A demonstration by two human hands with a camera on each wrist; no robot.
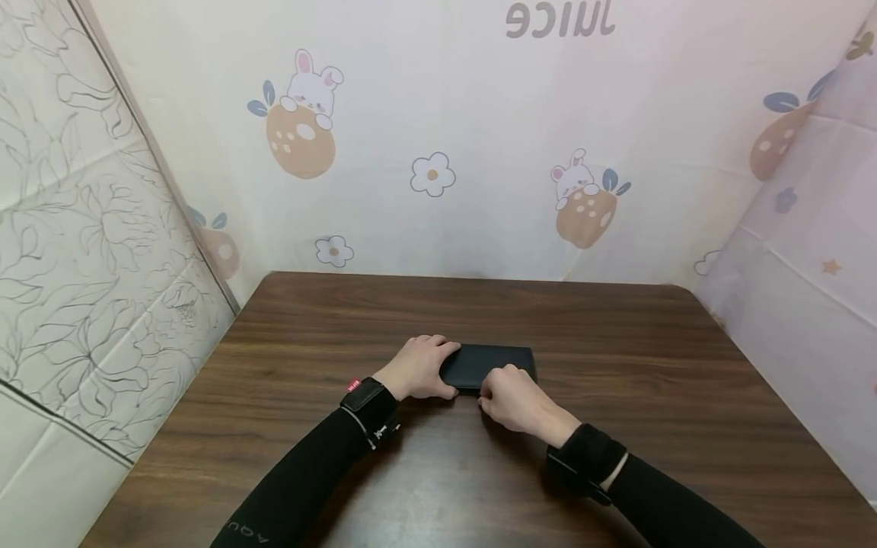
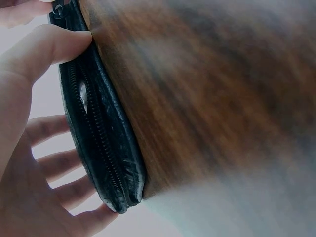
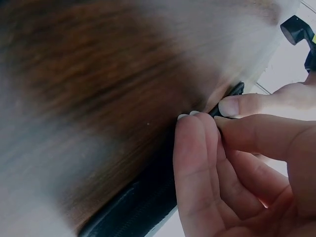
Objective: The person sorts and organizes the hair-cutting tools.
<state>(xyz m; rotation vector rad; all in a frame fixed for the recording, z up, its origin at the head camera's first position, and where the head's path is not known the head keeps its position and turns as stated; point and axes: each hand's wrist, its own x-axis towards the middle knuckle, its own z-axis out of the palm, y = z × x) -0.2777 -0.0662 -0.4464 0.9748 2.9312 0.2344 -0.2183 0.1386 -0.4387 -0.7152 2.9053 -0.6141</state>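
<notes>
A flat black zip pouch [image 1: 489, 361] lies on the wooden table in the head view. My left hand [image 1: 419, 368] grips its left end, thumb at the near edge and fingers spread along the far side. On the near edge, the left wrist view shows the zipper [image 2: 103, 136] with its teeth parted and something whitish in the gap. The zipper pull [image 2: 59, 11] is at the top of that view, beside the right hand's fingers. My right hand [image 1: 518, 401], fingers curled, pinches the zipper pull at the pouch's near edge. Its fingertips hide most of the pull in the right wrist view.
The brown wood-grain table [image 1: 438, 479] has rounded far corners. Behind it hangs a pale curtain [image 1: 438, 99] printed with rabbits and flowers, continuing on the right. A white panel [image 1: 89, 228] with line-drawn flowers stands at the left.
</notes>
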